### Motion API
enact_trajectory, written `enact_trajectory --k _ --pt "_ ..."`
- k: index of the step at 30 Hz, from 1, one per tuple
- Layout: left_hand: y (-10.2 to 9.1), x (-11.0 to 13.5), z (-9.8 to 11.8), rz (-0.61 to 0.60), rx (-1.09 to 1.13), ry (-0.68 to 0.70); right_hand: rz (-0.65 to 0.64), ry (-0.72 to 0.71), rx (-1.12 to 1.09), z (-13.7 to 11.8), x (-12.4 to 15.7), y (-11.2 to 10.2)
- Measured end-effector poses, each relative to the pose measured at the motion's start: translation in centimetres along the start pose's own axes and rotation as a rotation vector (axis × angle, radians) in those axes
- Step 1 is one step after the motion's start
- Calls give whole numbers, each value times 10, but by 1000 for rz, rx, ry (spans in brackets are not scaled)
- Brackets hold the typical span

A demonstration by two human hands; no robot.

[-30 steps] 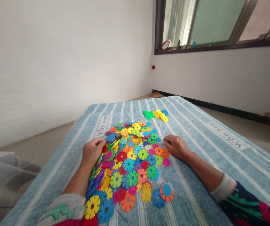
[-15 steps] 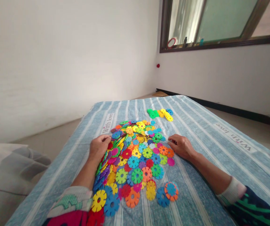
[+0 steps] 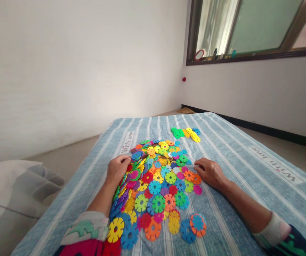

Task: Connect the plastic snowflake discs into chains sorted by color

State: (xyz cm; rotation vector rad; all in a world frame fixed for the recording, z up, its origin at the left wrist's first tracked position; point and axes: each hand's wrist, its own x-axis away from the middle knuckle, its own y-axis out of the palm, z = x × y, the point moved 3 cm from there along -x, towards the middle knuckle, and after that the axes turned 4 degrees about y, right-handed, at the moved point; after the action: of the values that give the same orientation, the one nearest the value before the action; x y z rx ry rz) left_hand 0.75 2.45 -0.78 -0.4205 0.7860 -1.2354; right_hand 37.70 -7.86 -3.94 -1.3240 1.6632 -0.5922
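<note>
A heap of colourful flower-shaped plastic discs [image 3: 154, 187] with notched rims and centre holes lies spread over the striped cloth. Against the heap's left edge rests my left hand [image 3: 117, 168], its fingers curled together beside a blue disc [image 3: 136, 156]. No disc shows in that hand. On the opposite side, my right hand [image 3: 210, 172] lies on the cloth with loosely curled fingers, near some orange discs [image 3: 189, 175]. Nothing can be seen in it either. Overlapping discs hide much of the heap's lower layers.
Beyond the heap, a small separate group holds green discs [image 3: 177, 133], a row of yellow discs [image 3: 193, 135] and a blue disc [image 3: 196, 131]. The blue-and-white striped cloth [image 3: 238, 185] covers the table. Pale sheer fabric [image 3: 14, 192] bulges at the left, below table level.
The whole view has shifted slightly, so the scene sits a little lower and further right. Both hands and the discs keep their places relative to each other.
</note>
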Motion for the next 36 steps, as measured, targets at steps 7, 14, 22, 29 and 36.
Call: enact_trajectory --k 7,14,22,29,36 --pt "1 1 -5 -2 4 6 31 -30 23 -2 2 0" --pt "3 -1 -6 -8 -16 9 126 -365 -7 -37 11 -11" --pt "6 -1 -8 -10 -12 -11 -182 -535 -41 -65 23 5" --pt "7 0 -7 4 -5 -8 -241 -515 -84 -62 26 9" --pt "4 2 -1 -2 -7 2 -200 -466 -153 -66 22 10"
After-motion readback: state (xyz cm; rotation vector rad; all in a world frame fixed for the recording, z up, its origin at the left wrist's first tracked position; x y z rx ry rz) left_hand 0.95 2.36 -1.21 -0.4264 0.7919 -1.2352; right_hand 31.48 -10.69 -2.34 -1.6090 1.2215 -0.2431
